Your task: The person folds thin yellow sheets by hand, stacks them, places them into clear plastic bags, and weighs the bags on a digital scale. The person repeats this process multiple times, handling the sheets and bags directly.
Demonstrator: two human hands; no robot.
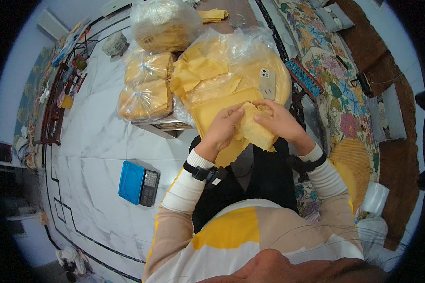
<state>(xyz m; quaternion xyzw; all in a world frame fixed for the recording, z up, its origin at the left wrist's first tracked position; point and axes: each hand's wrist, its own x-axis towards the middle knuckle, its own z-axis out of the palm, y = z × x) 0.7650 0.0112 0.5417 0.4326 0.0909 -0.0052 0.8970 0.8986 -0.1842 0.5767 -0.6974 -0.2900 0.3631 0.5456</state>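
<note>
A pale yellow bundle (255, 131), looking like thin sheets folded together with ragged edges, is held above my lap. My left hand (224, 125) pinches its left side near the top. With the thumb and fingers bent, my right hand (279, 119) grips its upper right. Under and beyond the bundle lie flat, thin yellow sheets (205, 111), some hanging over the near edge toward my knees. I cannot tell whether they are paper or something else. A phone (267, 87) with its cameras facing up rests on the yellow pile, just past my right hand.
Clear bags packed with yellow sheets (146, 100) sit at the left of the pile, and a bigger bag (164, 28) stands behind. A blue-topped scale (132, 183) is on the marble floor. On the right are a blue basket (305, 77) and a floral sofa (347, 101).
</note>
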